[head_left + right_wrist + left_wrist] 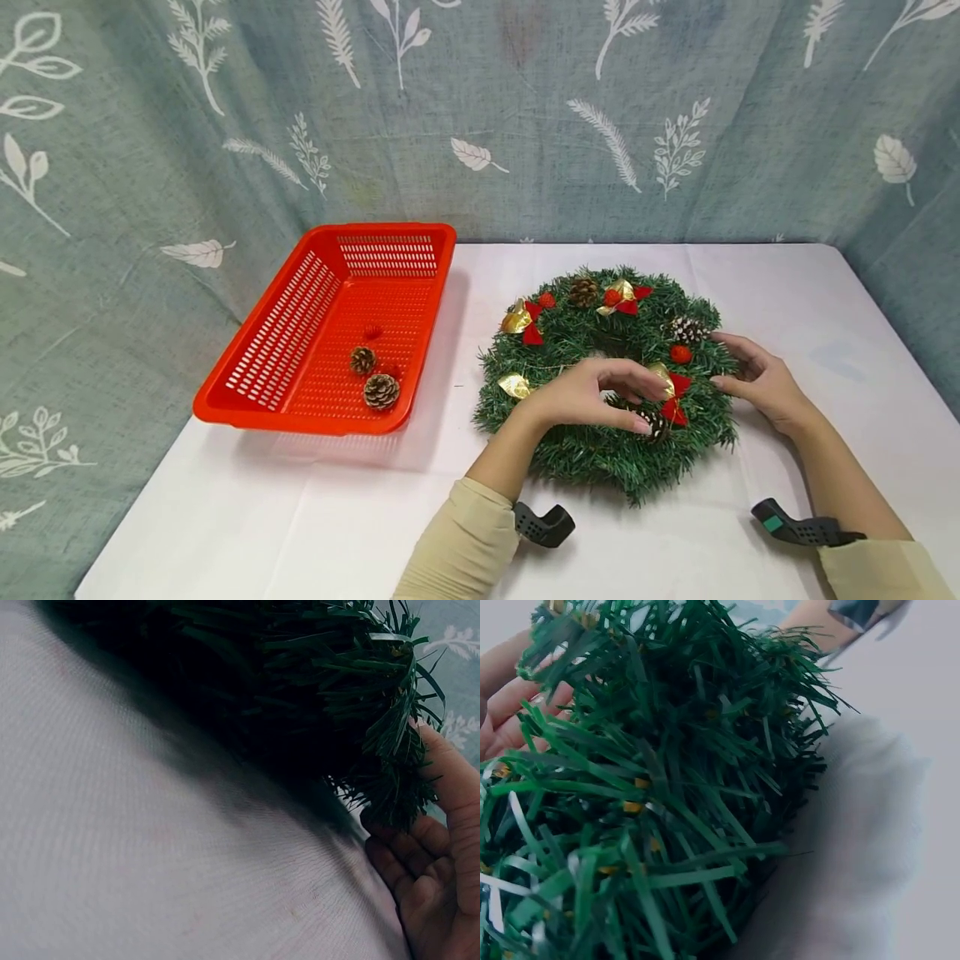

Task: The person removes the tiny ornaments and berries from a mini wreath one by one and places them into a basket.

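A green Christmas wreath (622, 475) lies flat, trimmed with pine cones, red berries and gold-and-red bows. My left hand (592, 396) is over its inner part, fingers and thumb bent with a gap between them. The thumb tip comes right at a frosted pine cone (657, 427), beside a bow with red ends (677, 398). In the left wrist view, foliage (667, 750) hides part of that hand. At the wreath's right edge, my right hand (772, 387) holds the outer needles between thumb and fingers. The right wrist view shows its thumb (448, 769) against the needles, fingers curled below.
A red plastic basket (258, 354) with slotted sides stands on the left, holding two pine cones (381, 392) and red berries (372, 332). White cloth (337, 517) covers the table. Behind it hangs a grey-blue leaf-print curtain (525, 125).
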Motion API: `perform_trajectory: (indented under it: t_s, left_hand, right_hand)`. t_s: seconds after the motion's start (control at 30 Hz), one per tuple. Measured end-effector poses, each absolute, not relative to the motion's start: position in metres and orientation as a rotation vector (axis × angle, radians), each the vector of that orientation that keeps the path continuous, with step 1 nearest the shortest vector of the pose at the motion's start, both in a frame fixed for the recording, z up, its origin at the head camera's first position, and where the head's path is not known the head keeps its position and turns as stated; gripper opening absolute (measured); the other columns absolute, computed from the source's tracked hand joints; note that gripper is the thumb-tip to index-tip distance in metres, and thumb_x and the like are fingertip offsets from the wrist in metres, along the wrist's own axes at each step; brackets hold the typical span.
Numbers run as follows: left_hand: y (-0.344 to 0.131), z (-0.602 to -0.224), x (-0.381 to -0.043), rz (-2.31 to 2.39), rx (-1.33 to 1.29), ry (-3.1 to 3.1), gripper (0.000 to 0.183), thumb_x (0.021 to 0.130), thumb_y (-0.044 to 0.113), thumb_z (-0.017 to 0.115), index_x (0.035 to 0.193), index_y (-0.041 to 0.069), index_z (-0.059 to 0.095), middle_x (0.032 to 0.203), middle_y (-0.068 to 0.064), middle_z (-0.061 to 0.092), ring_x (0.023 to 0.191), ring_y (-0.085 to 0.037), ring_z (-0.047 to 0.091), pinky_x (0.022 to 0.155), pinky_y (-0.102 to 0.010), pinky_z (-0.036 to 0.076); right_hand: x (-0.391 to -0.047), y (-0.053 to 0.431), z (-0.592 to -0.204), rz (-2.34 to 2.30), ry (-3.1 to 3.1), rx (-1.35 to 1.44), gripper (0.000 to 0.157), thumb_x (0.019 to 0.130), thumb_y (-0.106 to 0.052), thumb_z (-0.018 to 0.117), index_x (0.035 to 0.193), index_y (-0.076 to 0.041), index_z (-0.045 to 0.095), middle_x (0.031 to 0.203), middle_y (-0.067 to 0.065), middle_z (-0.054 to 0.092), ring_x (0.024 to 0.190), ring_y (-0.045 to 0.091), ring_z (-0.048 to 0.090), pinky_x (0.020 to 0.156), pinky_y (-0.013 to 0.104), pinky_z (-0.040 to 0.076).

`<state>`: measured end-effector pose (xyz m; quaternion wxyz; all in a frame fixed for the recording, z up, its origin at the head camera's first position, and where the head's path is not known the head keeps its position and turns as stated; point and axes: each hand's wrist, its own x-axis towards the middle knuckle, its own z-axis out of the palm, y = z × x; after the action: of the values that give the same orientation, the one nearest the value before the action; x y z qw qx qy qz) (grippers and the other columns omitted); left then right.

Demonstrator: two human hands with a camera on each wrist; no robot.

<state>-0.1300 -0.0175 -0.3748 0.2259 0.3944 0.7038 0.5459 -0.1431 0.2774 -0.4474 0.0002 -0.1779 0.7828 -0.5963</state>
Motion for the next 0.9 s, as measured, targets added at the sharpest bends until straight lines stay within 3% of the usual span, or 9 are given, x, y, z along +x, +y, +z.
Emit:
perform_trajectory:
  t_s: [0.33,0.67,0.9]
  left_hand:
    - [-0.0169,-0.3802,-0.1336,1.326,1.187,2.046,0.051,0.077,0.015,0.079,0.124,0.012,0.06,0.119,0.004,0.066,0.107,0.005,0.056,0.095,-0.016,0.043]
    - [-0.0175,-0.3826,-0.1341,1.266,1.231,2.072,0.057,0.072,0.017,0.083,0.124,0.013,0.061,0.121,0.005,0.065,0.11,0.005,0.053,0.098,-0.016,0.04]
    - [-0.0153,-0.3833,-0.1331,1.186,1.25,2.007,0.065,0.07,0.016,0.084,0.129,0.013,0.057,0.126,0.003,0.061,0.118,0.006,0.048,0.103,-0.014,0.035]
  right_hand:
    - [-0.1424,0.2778,-0.4473,-1.887,2.461,-0.571,0.064,0.085,0.008,0.062,0.139,-0.025,0.047,0.134,-0.022,0.046,0.116,-0.015,0.038,0.085,0.004,0.038]
    - [-0.1421,0.2772,-0.4454,-1.823,2.499,-0.533,0.062,0.086,0.004,0.063,0.141,-0.02,0.045,0.132,-0.027,0.044,0.117,-0.014,0.035,0.088,0.003,0.034]
    - [-0.1421,0.2769,-0.4462,-1.831,2.495,-0.547,0.063,0.086,0.004,0.063,0.139,-0.026,0.046,0.133,-0.024,0.045,0.115,-0.015,0.036,0.086,0.004,0.035]
